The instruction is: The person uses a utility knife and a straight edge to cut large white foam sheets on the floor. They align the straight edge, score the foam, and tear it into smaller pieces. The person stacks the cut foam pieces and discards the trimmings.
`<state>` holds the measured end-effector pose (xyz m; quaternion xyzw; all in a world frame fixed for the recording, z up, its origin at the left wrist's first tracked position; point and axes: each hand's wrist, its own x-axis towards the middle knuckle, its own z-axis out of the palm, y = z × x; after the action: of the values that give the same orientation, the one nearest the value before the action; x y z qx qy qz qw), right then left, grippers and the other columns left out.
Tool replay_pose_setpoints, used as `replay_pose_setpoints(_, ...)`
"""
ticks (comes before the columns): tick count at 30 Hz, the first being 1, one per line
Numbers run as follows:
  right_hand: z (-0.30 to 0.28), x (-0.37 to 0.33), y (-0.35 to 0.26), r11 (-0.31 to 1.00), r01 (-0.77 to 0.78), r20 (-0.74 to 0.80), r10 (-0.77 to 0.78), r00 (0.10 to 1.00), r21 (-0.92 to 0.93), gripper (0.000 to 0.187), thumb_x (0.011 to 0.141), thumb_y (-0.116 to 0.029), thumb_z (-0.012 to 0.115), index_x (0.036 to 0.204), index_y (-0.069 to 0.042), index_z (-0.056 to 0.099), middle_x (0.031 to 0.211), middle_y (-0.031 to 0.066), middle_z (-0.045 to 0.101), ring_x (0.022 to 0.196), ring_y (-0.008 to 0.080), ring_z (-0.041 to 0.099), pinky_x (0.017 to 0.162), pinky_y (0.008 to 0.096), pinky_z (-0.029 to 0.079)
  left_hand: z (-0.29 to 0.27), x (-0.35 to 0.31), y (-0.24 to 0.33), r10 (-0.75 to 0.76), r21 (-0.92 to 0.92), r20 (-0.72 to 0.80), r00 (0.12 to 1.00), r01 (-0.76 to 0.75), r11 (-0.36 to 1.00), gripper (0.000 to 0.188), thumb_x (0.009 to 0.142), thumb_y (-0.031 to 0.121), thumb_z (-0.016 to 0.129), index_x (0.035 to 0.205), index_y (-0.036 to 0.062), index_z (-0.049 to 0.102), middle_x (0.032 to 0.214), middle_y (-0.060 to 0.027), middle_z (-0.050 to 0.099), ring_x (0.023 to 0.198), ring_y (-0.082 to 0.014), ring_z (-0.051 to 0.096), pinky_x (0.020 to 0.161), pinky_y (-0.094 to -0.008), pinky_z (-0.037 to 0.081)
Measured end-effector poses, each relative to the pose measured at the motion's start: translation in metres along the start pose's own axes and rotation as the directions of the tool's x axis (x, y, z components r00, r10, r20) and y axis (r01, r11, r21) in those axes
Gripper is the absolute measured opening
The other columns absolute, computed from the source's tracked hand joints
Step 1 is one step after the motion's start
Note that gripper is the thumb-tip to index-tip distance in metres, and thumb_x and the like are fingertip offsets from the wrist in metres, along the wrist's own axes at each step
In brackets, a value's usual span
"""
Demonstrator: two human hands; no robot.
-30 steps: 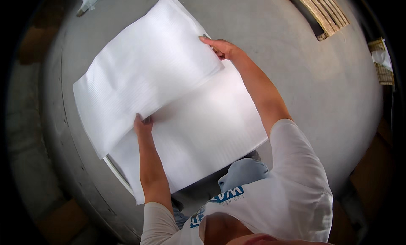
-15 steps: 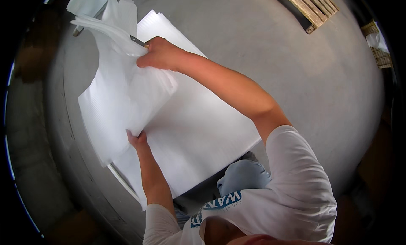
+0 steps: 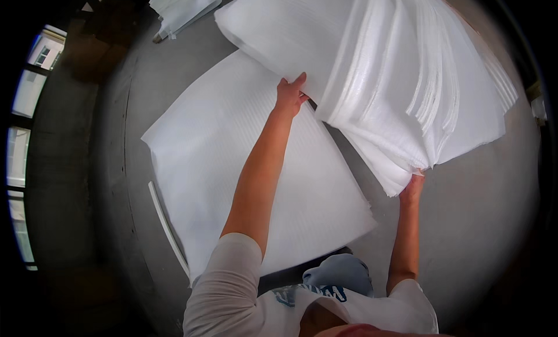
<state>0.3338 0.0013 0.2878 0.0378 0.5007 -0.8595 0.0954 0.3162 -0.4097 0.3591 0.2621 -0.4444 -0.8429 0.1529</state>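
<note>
A thick bundle of thin white foam sheets [image 3: 372,63] hangs fanned and bent between my hands, above and to the right of a second white foam stack [image 3: 232,157]. My right hand [image 3: 412,187] is closed round the bundle's gathered near corner, its fingers partly hidden by the folds. At the bundle's left edge, my left hand [image 3: 292,94] grips the border, thumb and fingers apart around it. The lower stack lies flat in front of me, its sheets slightly curled at the left corner. The knife seen before cannot be made out.
A narrow white strip [image 3: 168,226] runs along the lower stack's left side. Beyond, at the upper left, pale translucent sheeting [image 3: 185,8] lies on the grey floor [image 3: 465,232]. Bright windows [image 3: 20,157] line the far left.
The upper foam bundle has swung from the left over to the right, off the lower stack. Both hands moved right with it. The knife by my right hand no longer shows.
</note>
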Motion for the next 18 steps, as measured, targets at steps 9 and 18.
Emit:
replay_pose_setpoints(9,-0.065,0.029,0.046,0.967,-0.238,-0.244,0.209,0.947,-0.095,0.054,0.091,-0.031,0.062,0.128,0.007,0.047,0.123,0.0148,0.056,0.106,0.0292,0.06,0.087,0.0432,0.053,-0.122,-0.148,-0.055,0.053,0.888,0.09,0.995,-0.104,0.447,0.041,0.09,0.019,0.063,0.127,0.0044,0.051,0.126,-0.01,0.056,0.104,-0.0234,0.062,0.086,-0.0337,0.052)
replay_pose_setpoints(18,-0.091,0.034,0.063,0.648,-0.583,-0.631,0.198,0.75,-0.49,0.067,0.075,-0.053,0.074,0.12,-0.005,0.058,0.114,0.013,0.062,0.066,0.0145,0.052,0.054,0.0298,0.041,-0.335,-0.42,-0.038,0.276,0.96,-0.157,0.948,0.212,-0.182,0.047,0.082,0.011,0.067,0.126,0.0065,0.05,0.125,-0.0149,0.055,0.112,-0.0351,0.054,0.093,-0.0433,0.046)
